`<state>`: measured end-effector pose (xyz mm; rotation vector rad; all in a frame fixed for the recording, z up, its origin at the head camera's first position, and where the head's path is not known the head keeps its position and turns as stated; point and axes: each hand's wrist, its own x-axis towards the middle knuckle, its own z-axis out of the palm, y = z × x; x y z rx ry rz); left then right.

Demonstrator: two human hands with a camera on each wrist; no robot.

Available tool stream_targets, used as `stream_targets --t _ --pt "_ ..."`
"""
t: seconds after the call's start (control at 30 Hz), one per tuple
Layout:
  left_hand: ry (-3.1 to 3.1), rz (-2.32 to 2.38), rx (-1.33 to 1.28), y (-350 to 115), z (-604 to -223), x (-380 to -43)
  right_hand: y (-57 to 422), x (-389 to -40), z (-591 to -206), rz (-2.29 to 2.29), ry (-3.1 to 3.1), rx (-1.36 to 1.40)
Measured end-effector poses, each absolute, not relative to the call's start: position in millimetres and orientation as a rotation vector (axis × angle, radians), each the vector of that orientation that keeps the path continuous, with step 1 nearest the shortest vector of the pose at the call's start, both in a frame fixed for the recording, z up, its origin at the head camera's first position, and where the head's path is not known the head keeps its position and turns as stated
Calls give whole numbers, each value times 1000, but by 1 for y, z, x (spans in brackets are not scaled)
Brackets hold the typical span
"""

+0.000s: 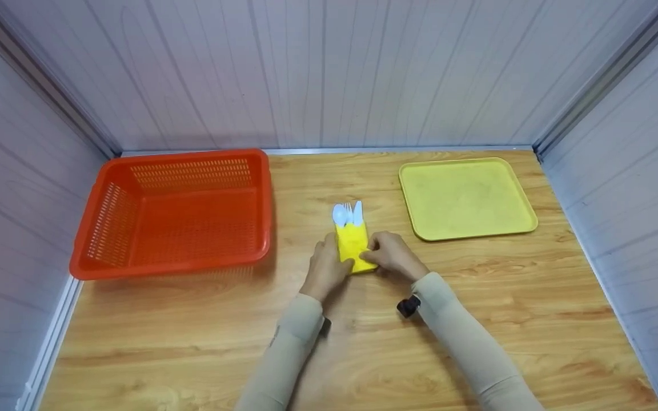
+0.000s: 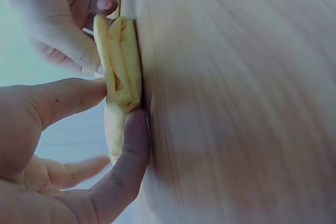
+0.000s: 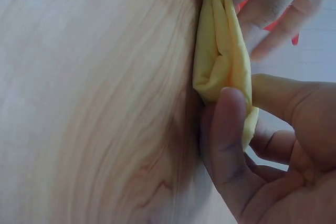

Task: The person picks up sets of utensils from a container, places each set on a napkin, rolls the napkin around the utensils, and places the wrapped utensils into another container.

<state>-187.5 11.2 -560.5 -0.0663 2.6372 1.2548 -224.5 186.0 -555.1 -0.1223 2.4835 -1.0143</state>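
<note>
A folded yellow napkin (image 1: 353, 244) lies mid-table, layered like a pocket. Out of its far end stick a white spoon (image 1: 339, 215), a fork (image 1: 348, 212) and a knife (image 1: 358, 213), their handles hidden inside. My left hand (image 1: 327, 265) pinches the napkin's left side near its close end, thumb on top. At the opposite lower corner, my right hand (image 1: 393, 254) pinches it between thumb and fingers. The left wrist view shows the rolled layers of the napkin (image 2: 123, 61) end-on, resting on the wood. Thumb and fingers of my right hand (image 3: 283, 140) close round its edge in the right wrist view.
A red-orange plastic basket (image 1: 172, 269) with slotted walls stands at the left. To the back right lies a flat yellow tray (image 1: 469, 200) with a raised rim. Pale panel walls (image 1: 323, 74) enclose the wooden table (image 1: 163, 342) on three sides.
</note>
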Motion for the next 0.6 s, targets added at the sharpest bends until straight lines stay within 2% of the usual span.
stream_targets --t 0.27,0.6 --pt "2505 1442 -116 6 -565 -194 185 -224 -556 -1069 2450 -61" --pt "2436 1425 -133 10 -566 -205 189 -225 -557 -1125 2427 -71"
